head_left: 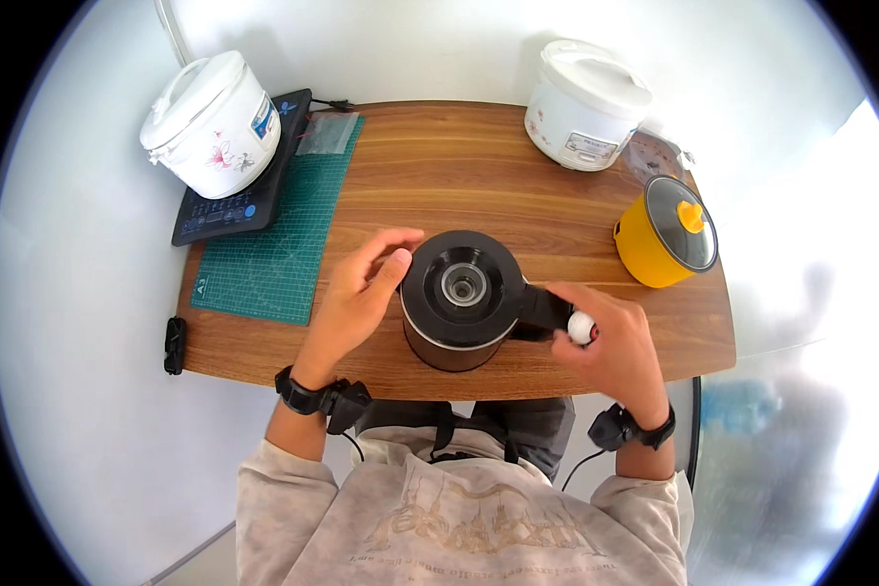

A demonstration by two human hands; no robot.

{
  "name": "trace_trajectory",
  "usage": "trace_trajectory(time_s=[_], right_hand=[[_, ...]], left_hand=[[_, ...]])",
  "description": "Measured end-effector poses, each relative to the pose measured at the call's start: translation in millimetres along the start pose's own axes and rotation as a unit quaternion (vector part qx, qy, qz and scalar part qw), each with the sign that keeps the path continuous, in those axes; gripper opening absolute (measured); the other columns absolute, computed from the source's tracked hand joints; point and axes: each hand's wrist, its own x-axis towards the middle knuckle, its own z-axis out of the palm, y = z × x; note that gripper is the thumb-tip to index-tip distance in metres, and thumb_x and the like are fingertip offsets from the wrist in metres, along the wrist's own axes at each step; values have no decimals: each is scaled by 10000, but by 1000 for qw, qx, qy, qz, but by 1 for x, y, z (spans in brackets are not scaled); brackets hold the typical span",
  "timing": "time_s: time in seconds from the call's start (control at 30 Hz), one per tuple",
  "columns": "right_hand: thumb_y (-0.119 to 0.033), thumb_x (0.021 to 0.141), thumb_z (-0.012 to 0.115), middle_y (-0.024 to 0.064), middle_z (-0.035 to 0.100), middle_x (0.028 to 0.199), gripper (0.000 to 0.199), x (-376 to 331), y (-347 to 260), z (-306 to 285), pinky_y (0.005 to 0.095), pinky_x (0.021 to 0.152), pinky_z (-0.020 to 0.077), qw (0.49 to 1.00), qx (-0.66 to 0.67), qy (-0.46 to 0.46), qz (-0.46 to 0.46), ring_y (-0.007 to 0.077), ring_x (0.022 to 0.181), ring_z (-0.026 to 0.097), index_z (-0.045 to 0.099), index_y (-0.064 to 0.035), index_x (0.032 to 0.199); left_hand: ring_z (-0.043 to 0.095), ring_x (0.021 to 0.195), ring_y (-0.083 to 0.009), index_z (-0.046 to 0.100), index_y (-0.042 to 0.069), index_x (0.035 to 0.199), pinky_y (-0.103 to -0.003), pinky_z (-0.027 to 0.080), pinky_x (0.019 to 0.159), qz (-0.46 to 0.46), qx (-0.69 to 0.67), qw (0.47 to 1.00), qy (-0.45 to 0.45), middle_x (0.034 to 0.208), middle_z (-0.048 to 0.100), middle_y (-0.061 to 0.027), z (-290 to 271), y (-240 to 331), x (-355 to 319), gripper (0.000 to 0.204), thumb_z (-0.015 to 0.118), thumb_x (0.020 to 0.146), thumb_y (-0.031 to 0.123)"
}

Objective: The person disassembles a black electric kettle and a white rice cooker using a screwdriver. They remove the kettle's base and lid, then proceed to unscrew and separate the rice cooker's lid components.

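In front of me on the table stands a jug [453,357] with a dark, see-through-looking body and a black round lid [430,305]. The lid has a round opening with a ring in its middle. A black handle [542,311] sticks out to the right, and my right hand [610,337] is closed around its end. Between those fingers shows a small white round piece with a red part [582,328]; I cannot tell whether it belongs to the handle. My left hand [361,283] is open at the jug's left side, thumb and fingers at the lid's edge.
At the far left a white rice cooker [205,127] sits on a black induction cooktop [230,217], partly over a green cutting mat [264,278]. Another white rice cooker [586,107] and a yellow pot [645,244] with a glass lid stand right. A black object [175,346] lies by the left edge.
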Motion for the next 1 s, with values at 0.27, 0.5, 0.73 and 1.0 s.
trace_trajectory(time_s=[0.27,0.5,0.73,1.0], right_hand=[[-86,706,704,171,736,970,484,23,14,-6,379,732,559,998,16,-41,50,353,784,686,737,-118,1187],[-69,726,677,173,733,1033,472,36,14,-1,381,772,550,999,38,-27,20,365,835,680,737,-118,1192],[-64,743,671,138,733,1128,480,41,13,2,383,839,558,999,22,-35,-9,351,948,694,727,-138,1215],[-51,749,674,120,728,1164,505,38,12,6,388,831,564,1000,-5,-26,-8,334,979,696,715,-161,1240]], left_hand=[[609,1176,-188,597,-6,1312,-320,477,997,-28,-21,998,-45,1257,657,-102,1,6,-28,308,507,1061,147],[601,1191,-222,511,20,1407,-366,491,1005,-8,20,995,-99,1313,617,-118,-9,20,-33,521,609,896,36],[517,1306,-230,465,65,1458,-392,451,1077,-41,46,992,-112,1380,533,-83,-4,33,-31,672,575,805,-53],[569,1160,-215,681,120,1261,-341,468,1011,4,61,984,-169,1256,528,-78,-17,28,-27,468,626,828,-49]])
